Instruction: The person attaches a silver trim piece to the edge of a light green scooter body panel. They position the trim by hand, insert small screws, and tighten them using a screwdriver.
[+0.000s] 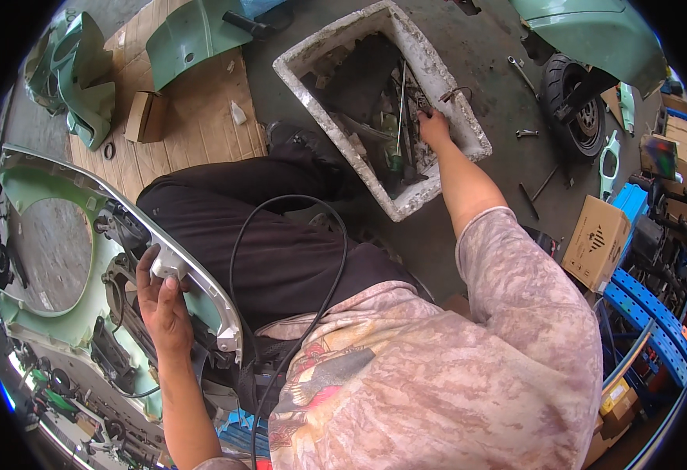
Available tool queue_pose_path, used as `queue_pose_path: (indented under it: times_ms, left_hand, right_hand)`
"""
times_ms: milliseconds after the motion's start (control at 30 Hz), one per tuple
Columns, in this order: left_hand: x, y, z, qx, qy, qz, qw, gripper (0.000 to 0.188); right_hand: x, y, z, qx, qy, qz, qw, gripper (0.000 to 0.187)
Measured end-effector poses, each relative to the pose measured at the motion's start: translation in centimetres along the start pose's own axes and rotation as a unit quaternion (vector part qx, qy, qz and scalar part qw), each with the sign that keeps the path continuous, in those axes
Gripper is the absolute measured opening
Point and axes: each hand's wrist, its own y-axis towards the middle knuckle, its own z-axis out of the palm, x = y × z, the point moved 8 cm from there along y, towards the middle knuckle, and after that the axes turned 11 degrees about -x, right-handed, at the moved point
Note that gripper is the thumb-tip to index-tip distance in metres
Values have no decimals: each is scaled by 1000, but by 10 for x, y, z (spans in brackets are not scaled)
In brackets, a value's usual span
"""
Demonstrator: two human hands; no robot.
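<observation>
My left hand (168, 312) is closed on a white bracket (169, 263) at the silver-edged rim of a pale green scooter body panel (85, 294). Its thumb presses the near face, and the fingers bend over the other side. The panel stands at the left beside my leg and has a large round opening. My right arm stretches forward into a worn white foam box (335, 129). Inside it, my right hand (434, 129) has its fingers drawn together among small metal parts by the right wall. What they hold is hidden. A long screwdriver (400, 117) lies in the box, left of that hand.
Green panels (191, 39) and a small open carton (146, 117) rest on flattened cardboard (210, 141). A wheel (574, 110) stands at the right, with wrenches (526, 133) on the floor nearby. A black cable (342, 235) loops over my lap. A brown box (595, 243) sits by blue shelving (649, 321).
</observation>
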Motion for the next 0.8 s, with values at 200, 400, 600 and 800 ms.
queue_pose_path:
  times_ms: [200,400,600,800]
  left_hand:
    - [1,-1,2,1,-1,-4,1000,69]
    - [2,-3,-9,-12,8,-2,1000,69]
    - [0,1,1,-9,18,4,1000,69]
    - [2,-1,-5,-11,9,3,1000,68]
  right_hand:
    - [-4,11,-14,-114,-10,7,993,32]
    - [25,17,-2,-34,-116,48,991,35]
    - [22,20,-7,-40,-213,21,976,32]
    - [40,16,-10,-16,-229,26,973,32]
